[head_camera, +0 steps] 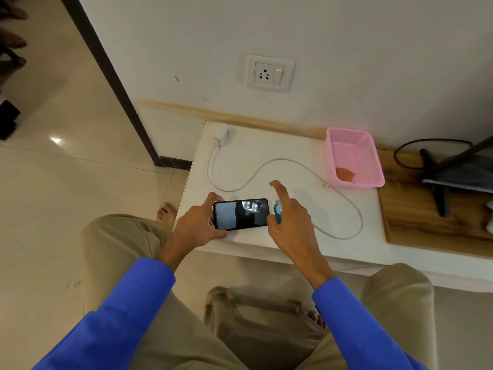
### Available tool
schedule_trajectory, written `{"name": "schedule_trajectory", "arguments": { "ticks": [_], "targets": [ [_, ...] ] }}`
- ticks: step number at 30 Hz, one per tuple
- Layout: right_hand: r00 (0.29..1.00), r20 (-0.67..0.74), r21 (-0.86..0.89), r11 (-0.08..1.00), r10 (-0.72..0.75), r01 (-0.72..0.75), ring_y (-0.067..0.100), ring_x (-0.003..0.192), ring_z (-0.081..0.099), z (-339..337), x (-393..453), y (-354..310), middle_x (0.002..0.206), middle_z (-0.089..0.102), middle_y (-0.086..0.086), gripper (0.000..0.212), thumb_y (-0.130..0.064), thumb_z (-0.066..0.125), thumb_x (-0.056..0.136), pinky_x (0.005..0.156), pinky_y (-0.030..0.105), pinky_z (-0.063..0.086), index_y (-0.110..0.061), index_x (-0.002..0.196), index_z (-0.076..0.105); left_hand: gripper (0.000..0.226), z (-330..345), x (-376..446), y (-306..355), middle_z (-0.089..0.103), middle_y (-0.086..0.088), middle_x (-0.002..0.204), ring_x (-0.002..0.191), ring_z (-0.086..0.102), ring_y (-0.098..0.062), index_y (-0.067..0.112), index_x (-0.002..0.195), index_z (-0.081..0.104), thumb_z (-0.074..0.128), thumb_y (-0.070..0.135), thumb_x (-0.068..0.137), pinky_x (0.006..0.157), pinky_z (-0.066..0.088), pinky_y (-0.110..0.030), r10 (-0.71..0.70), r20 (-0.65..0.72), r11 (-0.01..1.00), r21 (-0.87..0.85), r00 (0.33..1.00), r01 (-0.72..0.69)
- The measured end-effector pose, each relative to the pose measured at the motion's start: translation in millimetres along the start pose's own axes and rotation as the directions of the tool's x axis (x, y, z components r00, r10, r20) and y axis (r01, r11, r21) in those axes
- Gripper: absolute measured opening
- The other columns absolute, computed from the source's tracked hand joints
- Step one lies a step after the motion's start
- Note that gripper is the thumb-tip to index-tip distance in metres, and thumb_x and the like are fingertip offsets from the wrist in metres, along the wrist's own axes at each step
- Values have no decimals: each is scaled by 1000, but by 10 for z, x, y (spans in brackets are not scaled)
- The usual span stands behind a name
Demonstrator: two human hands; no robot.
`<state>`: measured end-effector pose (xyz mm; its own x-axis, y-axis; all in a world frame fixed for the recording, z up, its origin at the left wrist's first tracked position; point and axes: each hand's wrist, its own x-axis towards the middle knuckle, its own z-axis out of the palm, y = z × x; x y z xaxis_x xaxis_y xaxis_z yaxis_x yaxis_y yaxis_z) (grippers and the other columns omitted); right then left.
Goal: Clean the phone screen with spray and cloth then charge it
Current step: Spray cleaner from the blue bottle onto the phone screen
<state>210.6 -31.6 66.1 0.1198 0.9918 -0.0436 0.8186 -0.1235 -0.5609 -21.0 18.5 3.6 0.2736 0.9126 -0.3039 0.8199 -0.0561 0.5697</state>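
Note:
A black phone lies sideways over the front edge of the white table, screen up and dark. My left hand grips its left end. My right hand holds a small blue spray bottle just right of the phone, with the index finger raised above it. An orange cloth lies in the pink basket at the table's back right. A white charger sits at the back left, and its white cable loops across the table.
A wall socket with a switch is on the wall above the table. To the right is a wooden surface with a black stand and black cable. My knees and a stool are below the table edge.

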Motion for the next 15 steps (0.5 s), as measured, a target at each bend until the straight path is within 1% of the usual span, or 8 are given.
{"name": "schedule_trajectory", "arguments": {
  "ticks": [2, 5, 10, 13, 15],
  "targets": [
    [1000, 11, 4, 1000, -4, 4, 17, 67, 58, 37, -30, 6, 82, 55, 1, 75, -19, 59, 90, 61, 38, 56, -44, 150, 21, 80, 1, -3, 4, 62, 5, 86, 74, 64, -15, 34, 136, 38, 89, 37, 74, 54, 45, -25, 3, 0, 1000, -9, 1000, -3],
    [1000, 23, 3, 1000, -9, 9, 16, 63, 55, 83, -67, 20, 79, 53, 2, 75, -17, 58, 90, 57, 36, 53, -43, 150, 23, 80, 4, 1, 4, 63, 4, 84, 74, 66, -18, 34, 135, 39, 90, 36, 73, 60, 55, -35, -3, -1, 1000, -20, 1000, 3],
    [1000, 12, -12, 1000, -22, 22, 15, 60, 53, 116, -82, 64, 75, 50, 1, 74, -17, 58, 90, 54, 29, 45, -41, 151, 24, 81, 3, 5, -10, 65, 2, 81, 72, 66, -17, 34, 135, 39, 90, 37, 72, 65, 59, -41, -3, -2, 1000, -13, 1000, 3],
    [1000, 4, -19, 1000, -25, 25, 14, 60, 54, 116, -69, 83, 76, 52, 1, 75, -18, 59, 90, 53, 29, 47, -41, 151, 22, 81, 3, 12, -3, 65, 1, 82, 73, 66, -18, 33, 136, 38, 90, 37, 73, 66, 61, -42, 0, 7, 1000, -16, 1000, 0],
    [1000, 7, -32, 999, -19, 19, 14, 63, 55, 114, -55, 85, 80, 53, 1, 75, -18, 60, 91, 54, 29, 49, -41, 151, 22, 82, 0, 18, 1, 64, 2, 86, 75, 66, -18, 32, 138, 38, 89, 36, 74, 66, 60, -39, -1, 13, 1000, -9, 1000, 1]
  ]
}}
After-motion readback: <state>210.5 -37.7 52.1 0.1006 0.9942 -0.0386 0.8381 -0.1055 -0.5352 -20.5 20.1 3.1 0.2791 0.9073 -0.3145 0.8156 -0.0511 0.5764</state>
